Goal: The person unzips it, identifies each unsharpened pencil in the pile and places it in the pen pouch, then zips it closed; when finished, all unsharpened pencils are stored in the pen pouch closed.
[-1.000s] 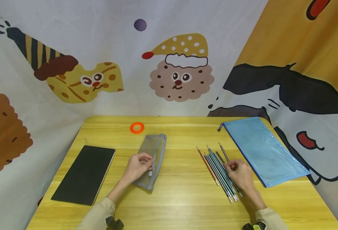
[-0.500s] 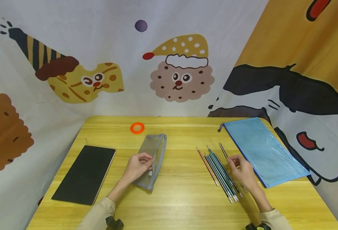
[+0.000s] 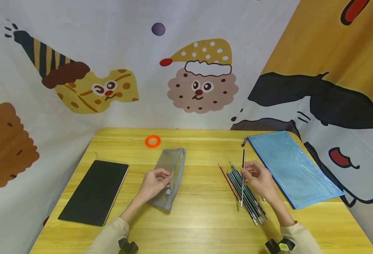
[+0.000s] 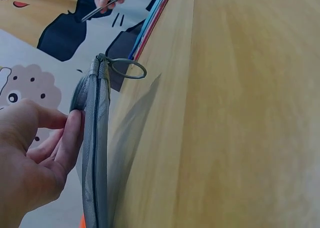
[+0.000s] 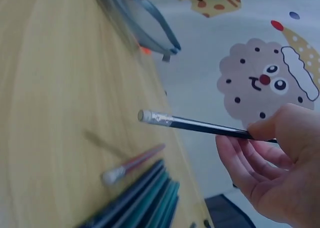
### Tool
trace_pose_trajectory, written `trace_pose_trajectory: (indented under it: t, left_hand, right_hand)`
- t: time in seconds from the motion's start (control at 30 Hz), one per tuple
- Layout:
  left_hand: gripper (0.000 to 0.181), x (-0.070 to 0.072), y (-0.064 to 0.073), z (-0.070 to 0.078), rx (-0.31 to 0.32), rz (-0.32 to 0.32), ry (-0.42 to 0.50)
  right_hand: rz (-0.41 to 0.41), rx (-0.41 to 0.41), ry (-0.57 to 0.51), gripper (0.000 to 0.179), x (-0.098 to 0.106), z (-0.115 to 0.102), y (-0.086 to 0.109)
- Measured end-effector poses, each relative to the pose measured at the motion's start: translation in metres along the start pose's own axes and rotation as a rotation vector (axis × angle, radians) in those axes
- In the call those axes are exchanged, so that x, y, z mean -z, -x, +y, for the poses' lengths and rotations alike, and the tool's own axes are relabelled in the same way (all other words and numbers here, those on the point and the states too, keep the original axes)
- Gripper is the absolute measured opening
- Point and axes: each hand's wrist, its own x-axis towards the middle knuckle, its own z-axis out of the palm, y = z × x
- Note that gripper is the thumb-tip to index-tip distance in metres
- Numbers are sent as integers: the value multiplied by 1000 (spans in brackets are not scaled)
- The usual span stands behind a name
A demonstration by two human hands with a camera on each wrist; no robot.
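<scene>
My left hand [image 3: 154,183] pinches the edge of a grey mesh zip pouch [image 3: 167,160] in the middle of the table. In the left wrist view, thumb and fingertips grip the pouch [image 4: 96,153] near its zipped edge, a loop hanging off its end. My right hand [image 3: 260,180] holds a dark pencil [image 3: 244,158] between thumb and fingers, raised over several other pencils [image 3: 248,197], mostly green and dark. The right wrist view shows the pencil's white eraser [image 5: 145,116] pointing away from the hand. A red pencil [image 3: 224,174] lies at the group's left side.
A black notebook [image 3: 94,192] lies at the left of the wooden table [image 3: 199,225]. An orange ring [image 3: 152,136] sits near the back edge. On the right lies a blue zip file bag [image 3: 292,165]. A cartoon-printed cloth [image 3: 126,31] hangs behind.
My right hand has lifted the dark pencil from the right of the group and brought it leftward, turning it more upright in the head view. My left hand keeps its grip on the pouch.
</scene>
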Motion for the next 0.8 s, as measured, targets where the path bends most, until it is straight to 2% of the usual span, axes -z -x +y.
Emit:
trace_pose_trajectory:
  t: [0.3,0.37,0.47,0.53,0.63,0.8]
  left_hand:
    - [12,-8,-1,5,2,14,39]
    - [12,-10,1,14,9,14,42]
    - [12,-13,1,17,23,21,56]
    - [12,-15,1,17,24,22,59]
    - [14,-17,-4,8,26,33,79]
    - [13,-19,-6,11,32,44,114]
  right_hand:
    - [-22,-70,-210,30,-34,-20,-30]
    - [-22,-91,-230,29,-41,-24,-35]
    - [-32,-104,-252,28,-51,-28,-42]
    - [-42,-108,-270,27,-59,-31,-47]
    - [-56,-116,-314,25,-73,-35,-56]
    - [-67,-130,-345,24,-95,-44,-66]
